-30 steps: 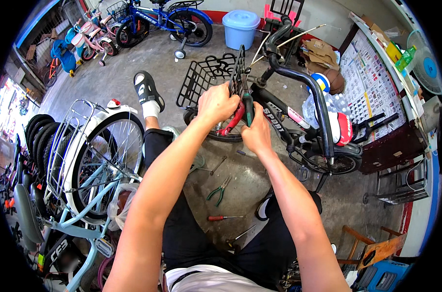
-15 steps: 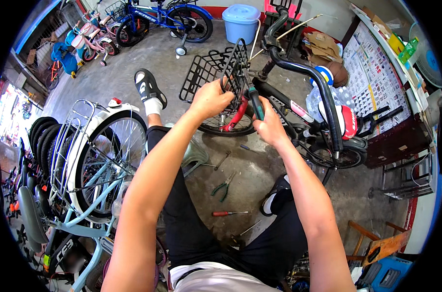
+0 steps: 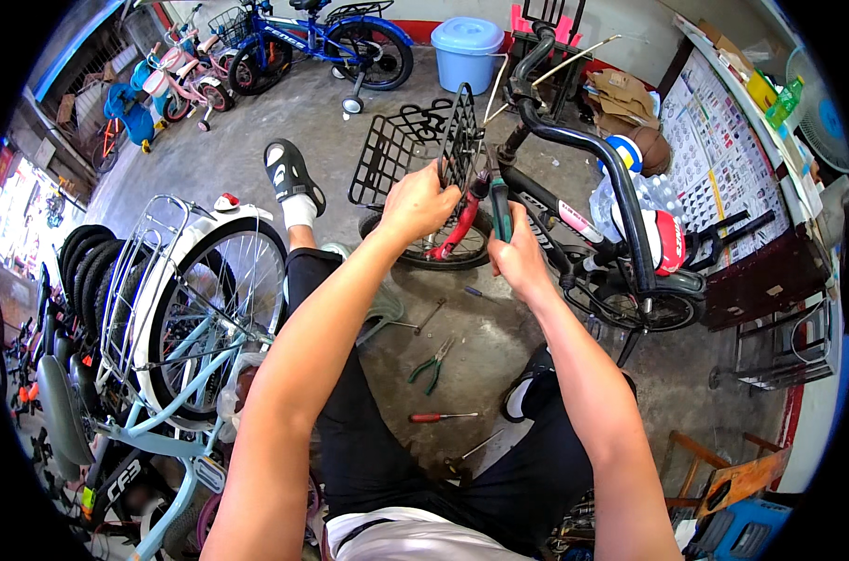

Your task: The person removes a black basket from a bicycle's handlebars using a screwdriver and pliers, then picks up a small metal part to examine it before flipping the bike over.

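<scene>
Two bare hands work close together at the small black bicycle (image 3: 574,222) with a red fork (image 3: 463,230). The left hand (image 3: 419,202) stays at the rear panel of the black wire basket (image 3: 456,142), its fingers curled out of sight, so I cannot tell what they clamp. The right hand (image 3: 518,254) is clamped on a green-and-black-handled tool (image 3: 501,217), just behind that basket. Compared with half a second ago, the tool stands more upright; the basket shows no visible loosening or detachment, so the work appears to remain at the same spot.
</scene>
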Demonstrator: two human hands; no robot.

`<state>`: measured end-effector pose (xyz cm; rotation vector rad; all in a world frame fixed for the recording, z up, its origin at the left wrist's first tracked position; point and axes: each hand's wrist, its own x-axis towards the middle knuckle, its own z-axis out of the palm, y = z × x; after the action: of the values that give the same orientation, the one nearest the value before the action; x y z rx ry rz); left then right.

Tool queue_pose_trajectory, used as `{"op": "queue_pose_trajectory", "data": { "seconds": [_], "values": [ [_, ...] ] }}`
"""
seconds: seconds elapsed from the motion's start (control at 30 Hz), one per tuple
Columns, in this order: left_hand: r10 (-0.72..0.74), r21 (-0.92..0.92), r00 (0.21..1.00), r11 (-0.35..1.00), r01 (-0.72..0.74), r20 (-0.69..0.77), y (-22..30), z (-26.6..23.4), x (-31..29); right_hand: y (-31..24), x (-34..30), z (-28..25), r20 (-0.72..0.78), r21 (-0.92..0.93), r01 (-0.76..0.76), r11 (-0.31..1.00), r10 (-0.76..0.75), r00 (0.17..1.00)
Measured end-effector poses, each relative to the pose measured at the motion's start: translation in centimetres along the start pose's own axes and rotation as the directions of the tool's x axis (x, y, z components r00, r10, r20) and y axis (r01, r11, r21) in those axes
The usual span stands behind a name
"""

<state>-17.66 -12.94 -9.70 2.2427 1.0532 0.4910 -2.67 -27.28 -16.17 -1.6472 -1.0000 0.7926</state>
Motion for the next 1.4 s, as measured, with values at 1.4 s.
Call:
{"op": "queue_pose_trajectory", "data": {
  "seconds": [1.4],
  "values": [
    [0.029, 0.077, 0.997, 0.997, -0.023, -0.073, 0.8, 1.0, -0.4, -3.6, -0.7, 0.4, 0.103, -0.121, -0.115, 0.986, 0.128, 0.986]
  ]
}}
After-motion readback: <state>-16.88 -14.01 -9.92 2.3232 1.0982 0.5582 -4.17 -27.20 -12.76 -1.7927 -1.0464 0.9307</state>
